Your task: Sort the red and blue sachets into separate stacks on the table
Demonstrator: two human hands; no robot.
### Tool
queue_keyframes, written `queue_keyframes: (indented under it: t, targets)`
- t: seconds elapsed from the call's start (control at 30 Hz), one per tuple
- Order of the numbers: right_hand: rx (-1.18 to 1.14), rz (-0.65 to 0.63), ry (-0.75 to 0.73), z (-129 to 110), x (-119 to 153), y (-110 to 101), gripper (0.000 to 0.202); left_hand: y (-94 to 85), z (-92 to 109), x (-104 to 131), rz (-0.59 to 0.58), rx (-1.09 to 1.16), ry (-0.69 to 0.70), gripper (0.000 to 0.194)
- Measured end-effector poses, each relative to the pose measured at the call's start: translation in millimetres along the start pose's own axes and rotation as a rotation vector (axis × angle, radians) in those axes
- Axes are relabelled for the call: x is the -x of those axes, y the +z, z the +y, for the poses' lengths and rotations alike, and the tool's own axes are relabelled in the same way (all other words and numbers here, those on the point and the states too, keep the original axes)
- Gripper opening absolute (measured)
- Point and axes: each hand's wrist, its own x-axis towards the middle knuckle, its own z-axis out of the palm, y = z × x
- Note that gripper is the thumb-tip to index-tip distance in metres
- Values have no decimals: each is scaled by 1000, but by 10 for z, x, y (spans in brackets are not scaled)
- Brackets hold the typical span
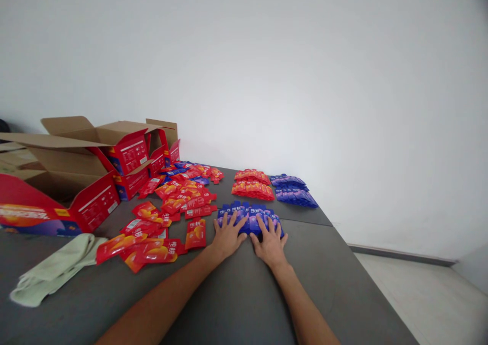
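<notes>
A row of overlapping blue-purple pouches (247, 213) lies on the grey table in front of me. My left hand (227, 237) rests with spread fingers on the left part of this row. On its right part lies my right hand (270, 243), fingers also spread, the tips touching the pouches. Neither hand grips anything. A single red pouch (195, 233) lies flat just left of my left hand. Behind the row are neat red pouch stacks (252, 184), and to their right blue pouch stacks (294, 190).
Loose red pouches (152, 251) and a few blue ones spread across the left of the grey table (236, 299). Open red cardboard boxes (95, 207) stand at the far left. A pale green cloth (57, 268) lies at the front left. The table's right edge drops to the floor.
</notes>
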Motion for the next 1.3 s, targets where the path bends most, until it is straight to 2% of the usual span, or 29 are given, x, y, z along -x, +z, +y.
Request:
queue_keyframes:
  t: [0.17, 0.43, 0.67, 1.03, 1.3]
  targets:
    - [12, 36, -20, 32, -13, 61, 65, 78, -33, -20, 42, 4, 11, 57]
    - [2, 51, -32, 83, -41, 92, 64, 85, -35, -71, 22, 13, 35, 56]
    - [11, 37, -32, 206, -96, 61, 63, 121, 48, -161, 2, -1, 38, 57]
    - [35, 47, -12, 619, -245, 38, 61, 326, 361, -434, 23, -11, 72, 59]
    - [33, 36, 3, 1060, -312, -28, 60, 469, 780, -629, 8, -3, 71, 62]
